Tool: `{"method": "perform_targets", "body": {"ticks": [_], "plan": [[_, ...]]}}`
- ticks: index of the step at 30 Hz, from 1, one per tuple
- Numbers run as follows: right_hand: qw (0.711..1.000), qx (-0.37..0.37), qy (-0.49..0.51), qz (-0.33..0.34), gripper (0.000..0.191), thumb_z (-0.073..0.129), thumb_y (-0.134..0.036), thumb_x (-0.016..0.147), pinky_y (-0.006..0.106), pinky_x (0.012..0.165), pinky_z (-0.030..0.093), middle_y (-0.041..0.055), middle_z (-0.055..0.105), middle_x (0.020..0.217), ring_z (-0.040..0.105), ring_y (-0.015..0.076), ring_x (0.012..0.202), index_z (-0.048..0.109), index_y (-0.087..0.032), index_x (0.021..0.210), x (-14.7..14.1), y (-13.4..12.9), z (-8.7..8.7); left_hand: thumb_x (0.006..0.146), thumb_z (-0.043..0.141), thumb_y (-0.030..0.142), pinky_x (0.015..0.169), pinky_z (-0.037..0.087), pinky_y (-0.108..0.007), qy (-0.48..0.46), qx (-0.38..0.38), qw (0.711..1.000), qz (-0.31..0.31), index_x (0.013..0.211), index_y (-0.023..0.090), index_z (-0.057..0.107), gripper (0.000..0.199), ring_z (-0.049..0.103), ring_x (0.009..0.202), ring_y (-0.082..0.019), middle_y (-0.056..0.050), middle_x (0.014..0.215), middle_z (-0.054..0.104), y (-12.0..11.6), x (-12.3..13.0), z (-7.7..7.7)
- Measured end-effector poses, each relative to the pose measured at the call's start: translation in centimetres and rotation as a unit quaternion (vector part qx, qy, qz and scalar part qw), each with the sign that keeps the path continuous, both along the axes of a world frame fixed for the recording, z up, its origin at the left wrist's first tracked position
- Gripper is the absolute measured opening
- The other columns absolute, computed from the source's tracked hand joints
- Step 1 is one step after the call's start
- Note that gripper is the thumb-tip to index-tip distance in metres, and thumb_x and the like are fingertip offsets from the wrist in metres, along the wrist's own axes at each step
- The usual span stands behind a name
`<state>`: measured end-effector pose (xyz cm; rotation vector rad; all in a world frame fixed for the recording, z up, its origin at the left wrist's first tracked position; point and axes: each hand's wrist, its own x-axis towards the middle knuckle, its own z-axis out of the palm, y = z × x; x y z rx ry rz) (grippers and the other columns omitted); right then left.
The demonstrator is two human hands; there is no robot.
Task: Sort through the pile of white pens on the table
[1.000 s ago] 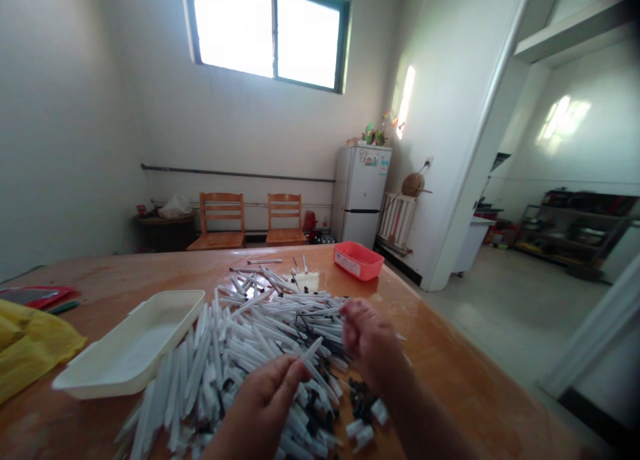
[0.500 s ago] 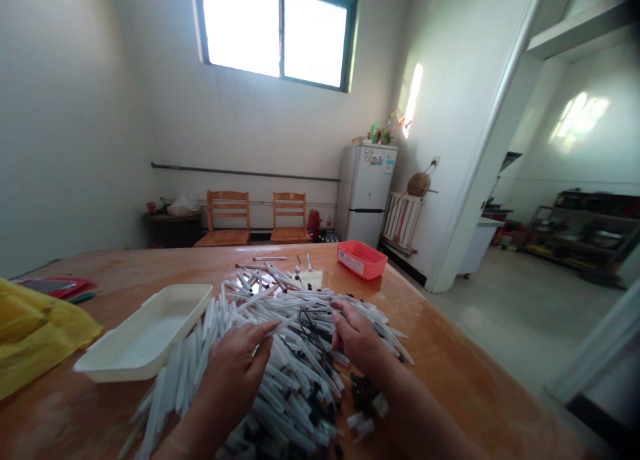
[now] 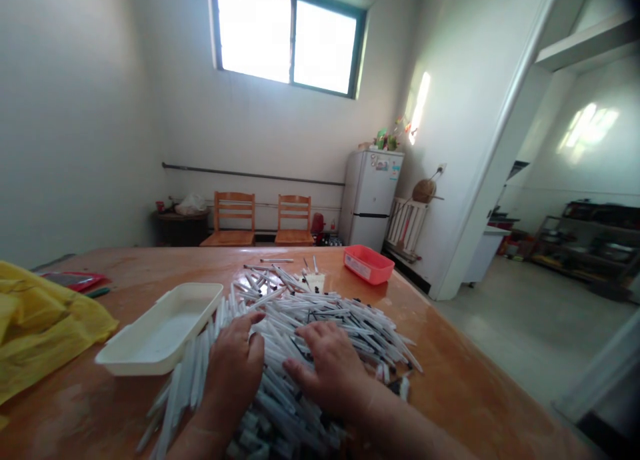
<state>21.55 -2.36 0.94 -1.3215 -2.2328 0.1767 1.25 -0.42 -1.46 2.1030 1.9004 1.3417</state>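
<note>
A large heap of slim white pen barrels (image 3: pixel 285 323), with black bits among them, spreads over the middle of the table. My left hand (image 3: pixel 237 353) rests at the heap's left side, fingers bent and thumb apart from the index finger; I see nothing held in it. My right hand (image 3: pixel 330 363) lies over the middle of the heap, thumb and fingers spread, touching the barrels with nothing visible in its grasp. The undersides of both hands are hidden. A white plastic tray (image 3: pixel 160 333) stands left of the heap.
A red plastic basket (image 3: pixel 369 265) stands at the table's far right. A yellow bag (image 3: pixel 45 330) lies on the left, near a red packet (image 3: pixel 75 281). Two wooden chairs (image 3: pixel 234 219) and a fridge (image 3: pixel 373 197) are beyond the table (image 3: pixel 450 373).
My left hand has let go of the white barrel it pinched. My right hand has moved left and nearer to me, its fingers spreading over the heap. The view has shifted slightly left.
</note>
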Motion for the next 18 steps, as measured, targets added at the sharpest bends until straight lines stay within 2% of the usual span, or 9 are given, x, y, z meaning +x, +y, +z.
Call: {"method": "perform_targets", "body": {"ticks": [3, 7, 13, 18], "plan": [[0.997, -0.016, -0.075, 0.003, 0.052, 0.055, -0.064, 0.089, 0.048, 0.094, 0.039, 0.0113, 0.063, 0.121, 0.052, 0.0329, 0.112, 0.062, -0.027, 0.125, -1.8, 0.9, -0.3, 0.087, 0.043, 0.02, 0.099, 0.045, -0.044, -0.01, -0.006, 1.0, -0.005, 0.112, 0.017, 0.064, 0.033, 0.062, 0.109, -0.027, -0.01, 0.113, 0.07, 0.1, -0.1, -0.1], [0.991, -0.028, -0.131, -0.011, 0.039, 0.048, -0.053, 0.095, 0.047, 0.089, 0.038, 0.0106, 0.064, 0.118, 0.052, 0.0333, 0.11, 0.063, -0.028, 0.12, -2.1, 2.2, -1.0, 0.087, 0.044, 0.019, 0.097, 0.045, -0.043, 0.024, -0.026, 0.999, -0.033, 0.109, 0.018, 0.065, 0.03, 0.062, 0.107, -0.026, -0.009, 0.109, 0.07, -0.2, 0.6, -0.4], [0.986, -0.054, -0.157, 0.001, 0.033, 0.047, -0.043, 0.096, 0.041, 0.087, 0.037, 0.0086, 0.066, 0.113, 0.054, 0.0292, 0.105, 0.061, -0.027, 0.121, 0.6, 2.1, -1.8, 0.089, 0.046, 0.02, 0.094, 0.043, -0.045, 0.056, -0.062, 0.995, -0.046, 0.105, 0.022, 0.066, 0.026, 0.062, 0.107, -0.027, -0.007, 0.109, 0.071, -0.8, 1.2, -0.4], [0.985, -0.059, -0.158, 0.022, 0.026, 0.054, -0.039, 0.093, 0.037, 0.089, 0.035, 0.0067, 0.066, 0.11, 0.053, 0.0256, 0.104, 0.064, -0.024, 0.11, 3.3, 1.6, -1.7, 0.089, 0.046, 0.02, 0.093, 0.042, -0.044, 0.071, -0.076, 0.993, -0.056, 0.101, 0.023, 0.067, 0.024, 0.062, 0.106, -0.026, -0.006, 0.106, 0.072, -1.0, 1.6, -0.3]]}}
